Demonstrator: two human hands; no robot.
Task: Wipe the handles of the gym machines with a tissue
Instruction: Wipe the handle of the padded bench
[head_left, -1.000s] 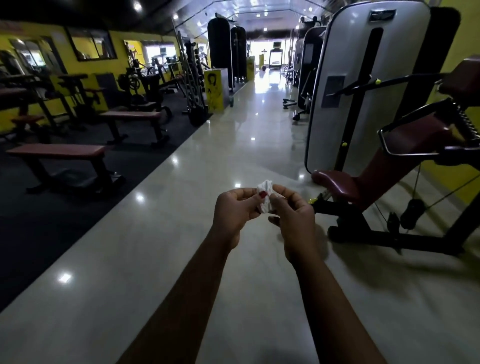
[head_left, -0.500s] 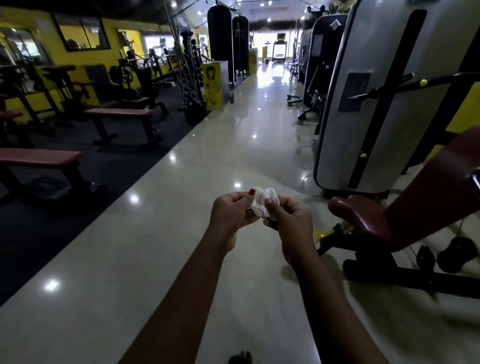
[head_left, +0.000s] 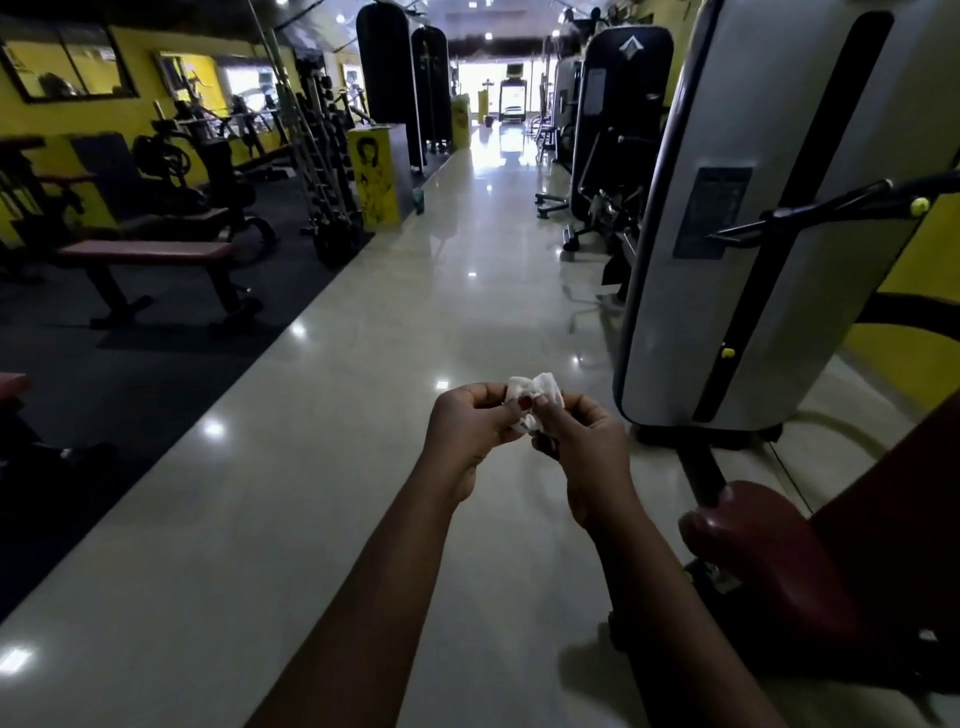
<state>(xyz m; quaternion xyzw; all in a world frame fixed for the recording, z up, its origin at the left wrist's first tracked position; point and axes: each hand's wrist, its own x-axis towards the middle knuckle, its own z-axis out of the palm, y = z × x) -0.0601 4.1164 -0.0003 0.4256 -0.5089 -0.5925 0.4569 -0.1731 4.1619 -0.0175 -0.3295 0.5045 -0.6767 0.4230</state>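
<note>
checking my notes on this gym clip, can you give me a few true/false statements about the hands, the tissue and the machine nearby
1. Both hands hold the tissue. True: left hand and right hand pinch it together.
2. The tissue is pressed on a machine handle. False: it is held in the air over the floor.
3. The grey machine stands on the person's right. True.
4. The tissue is blue. False: it is white.
5. The red bench is on the person's right. False: it is on the left.

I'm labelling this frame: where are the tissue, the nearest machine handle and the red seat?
tissue (head_left: 540, 388): head view, crumpled upper part.
machine handle (head_left: 810, 210): head view, black bar.
red seat (head_left: 753, 540): head view, front pad.
</note>
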